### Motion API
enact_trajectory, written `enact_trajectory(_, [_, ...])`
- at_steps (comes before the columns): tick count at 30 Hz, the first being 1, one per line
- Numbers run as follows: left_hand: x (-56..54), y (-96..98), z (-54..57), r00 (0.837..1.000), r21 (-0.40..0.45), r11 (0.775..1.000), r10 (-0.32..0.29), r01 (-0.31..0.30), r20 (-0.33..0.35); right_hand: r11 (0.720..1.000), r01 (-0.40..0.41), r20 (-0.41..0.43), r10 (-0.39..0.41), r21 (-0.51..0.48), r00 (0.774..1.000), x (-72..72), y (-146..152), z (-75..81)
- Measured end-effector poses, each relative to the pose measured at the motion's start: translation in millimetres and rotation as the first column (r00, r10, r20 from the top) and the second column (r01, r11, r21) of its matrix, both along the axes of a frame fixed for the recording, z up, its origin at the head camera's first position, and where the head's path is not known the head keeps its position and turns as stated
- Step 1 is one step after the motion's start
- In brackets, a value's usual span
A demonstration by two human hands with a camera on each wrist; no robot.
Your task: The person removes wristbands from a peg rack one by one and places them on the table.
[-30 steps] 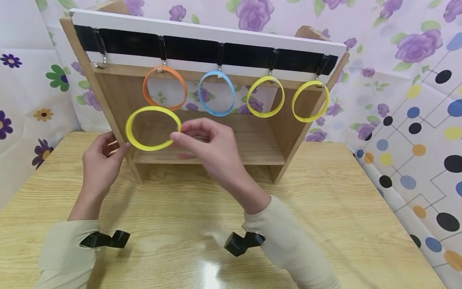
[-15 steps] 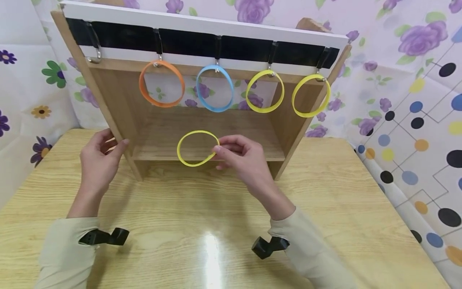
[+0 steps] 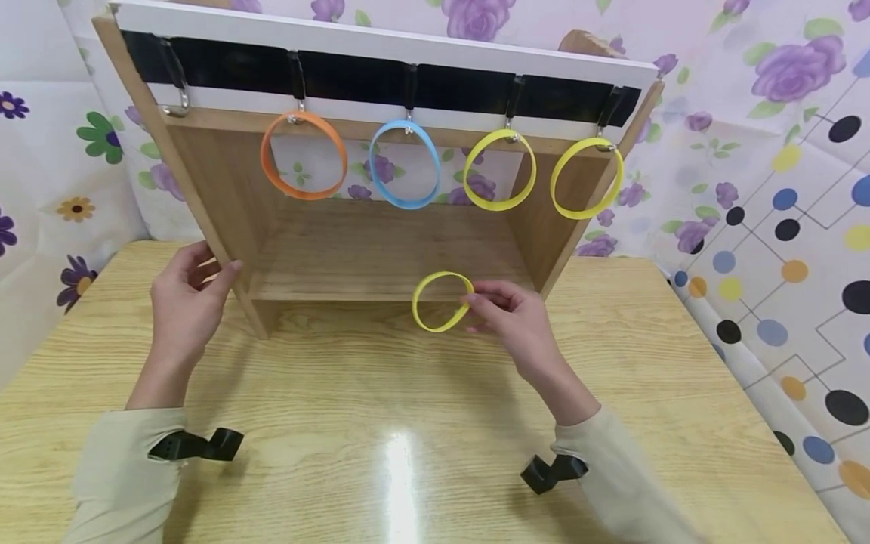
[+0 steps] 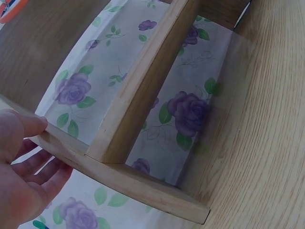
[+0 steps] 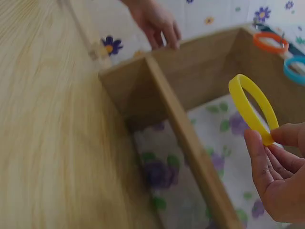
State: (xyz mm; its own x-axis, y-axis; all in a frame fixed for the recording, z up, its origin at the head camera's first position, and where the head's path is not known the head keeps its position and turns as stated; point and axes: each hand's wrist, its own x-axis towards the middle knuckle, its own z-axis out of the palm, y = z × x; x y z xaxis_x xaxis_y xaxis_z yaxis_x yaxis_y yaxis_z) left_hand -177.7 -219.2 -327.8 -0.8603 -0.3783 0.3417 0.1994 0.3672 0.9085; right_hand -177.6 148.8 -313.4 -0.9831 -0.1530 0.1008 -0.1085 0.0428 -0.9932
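My right hand point(image 3: 519, 329) pinches a yellow silicone wristband point(image 3: 416, 302) by its right side, between thumb and fingers, in front of the shelf's lower board. The right wrist view shows this yellow band tilted above the fingertips point(image 5: 257, 138). At the left, my left hand point(image 3: 186, 302) grips the side panel of a wooden shelf rack point(image 3: 401, 287). In the left wrist view the thumb lies on one face of that panel point(image 4: 138, 183), the other fingers on the opposite face. An orange wristband point(image 3: 268, 170), a blue wristband point(image 3: 375, 177) and two yellow wristbands hang from hooks along the top.
The leftmost hook point(image 3: 178, 107) carries no band. The rack stands upright on a wood-grain table point(image 3: 326, 423), against flowered sheeting point(image 3: 707, 136). Dotted sheeting point(image 3: 829, 302) lines the right side.
My right hand has moved right and down with the yellow wristband, away from the left hooks. The left hand stays on the side panel. The view has shifted slightly.
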Motion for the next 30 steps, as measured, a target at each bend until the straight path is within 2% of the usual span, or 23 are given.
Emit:
enact_trajectory(8, [1.0,-0.5,-0.4,1.000,0.001,1.000,0.012,-0.012,0.014,0.994,0.023,0.030,-0.026,0.105,0.999,-6.1,39,-21.3])
enact_trajectory(15, [1.7,0.2,-0.5,0.999,-0.037,0.999,0.007,-0.006,0.045,0.984,0.046,0.096,-0.064,0.174,0.993,-10.7,72,-39.9])
enact_trajectory(30, [-0.1,0.9,-0.9,0.999,-0.012,1.000,0.018,-0.018,0.043,0.973,0.047,0.181,-0.089,0.225,0.979,-17.4,141,-71.7])
